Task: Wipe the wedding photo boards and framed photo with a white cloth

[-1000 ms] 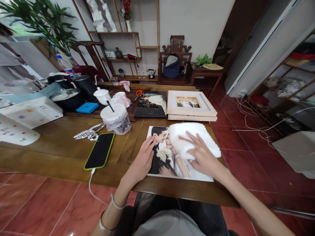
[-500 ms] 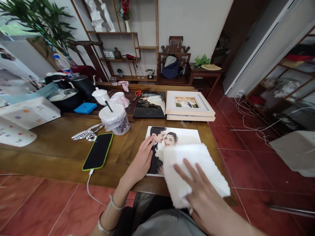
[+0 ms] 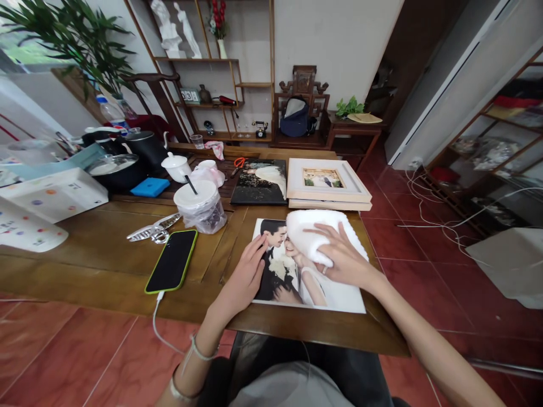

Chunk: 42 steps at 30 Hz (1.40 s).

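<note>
A large unframed wedding photo (image 3: pixel 339 294) lies flat at the near edge of the wooden table (image 3: pixel 102 249). My left hand (image 3: pixel 244 280) rests open on its left edge, fingers stretched out flat. My right hand (image 3: pixel 343 257) presses a white folded cloth (image 3: pixel 307 232) against the upper part of the photo, fingers spread over the cloth.
A green-cased phone (image 3: pixel 172 260) on a cable lies left of the photo, beside a metal tool (image 3: pixel 153 229) and a bagged lidded cup (image 3: pixel 199 206). Behind are a dark photo (image 3: pixel 261 181), stacked white frames (image 3: pixel 326 183), pots, teaware and boxes. Cables cross the red floor at right.
My right hand slid the cloth down to the photo's near edge, then back up to its top. The left hand stayed on the photo's left edge.
</note>
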{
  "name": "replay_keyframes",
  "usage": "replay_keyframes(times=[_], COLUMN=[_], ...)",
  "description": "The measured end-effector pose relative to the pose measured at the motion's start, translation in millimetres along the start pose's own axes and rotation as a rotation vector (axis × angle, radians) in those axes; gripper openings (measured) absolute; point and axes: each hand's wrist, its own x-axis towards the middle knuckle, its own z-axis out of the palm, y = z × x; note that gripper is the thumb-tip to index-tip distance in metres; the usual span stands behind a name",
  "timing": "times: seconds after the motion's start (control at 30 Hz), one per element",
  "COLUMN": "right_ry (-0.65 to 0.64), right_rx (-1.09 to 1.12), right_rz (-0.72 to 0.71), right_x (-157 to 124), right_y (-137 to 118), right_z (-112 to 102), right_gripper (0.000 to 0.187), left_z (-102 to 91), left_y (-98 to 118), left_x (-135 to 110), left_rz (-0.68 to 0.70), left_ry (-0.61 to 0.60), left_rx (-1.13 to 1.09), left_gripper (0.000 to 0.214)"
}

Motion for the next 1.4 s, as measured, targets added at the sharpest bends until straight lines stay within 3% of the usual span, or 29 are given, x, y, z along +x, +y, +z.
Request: replay_keyframes(times=[0.1,0.2,0.47,0.57,0.67,0.87,0.97,1.07,1.2,1.4], right_ry=[0.013,-0.016,-0.250,-0.325,-0.262,-0.004,0.041,0.035,0.001,-0.161], right_rx=[-0.022,-0.040,0.136,0.201,0.215,0.071,0.016,0.011,0.002,0.120], right_rz=[0.026,0.030,-0.017,-0.063,-0.055,0.026,0.058,0.049,0.048,0.019], right_x=[3.7,-2.2,-58.3,-68.1,-57.4,-8.0,10.6,18.5,7.7,-40.5], right_y=[15.8,7.4,-89.8,-105.0,-90.1,-23.1,-1.5,3.1,-20.7,-93.4], right_z=[0.1,0.5,-1.6,-8.2,-11.8,-0.8,3.3,6.0,10.2,6.7], right_gripper=[0.012,0.028,0.042,0.043,0.047,0.032,0.022,0.016,0.022,0.032], left_z=[-1.1,-0.6,2.0,0.7,-0.7,0.5,1.3,1.7,2.3,2.2], left_y=[0.1,-1.0,-2.4,-3.1,-4.2,-4.7,-3.7,-2.8,-2.4,-3.1], left_x=[0.0,-0.4,-0.2,-0.1,-0.3,-0.7,-0.5,-0.4,-0.2,0.4], left_rz=[-0.013,-0.015,0.020,0.010,-0.007,0.007,-0.006,-0.005,-0.015,0.003], left_ry=[-0.009,0.000,0.018,0.002,-0.009,0.006,0.004,0.007,0.014,-0.003], left_rx=[-0.004,0.009,0.025,0.001,-0.034,-0.025,-0.005,0.000,-0.005,-0.010], left_gripper=[0.046,0.046,0.047,0.047,0.048,0.047,0.048,0.048,0.048,0.049])
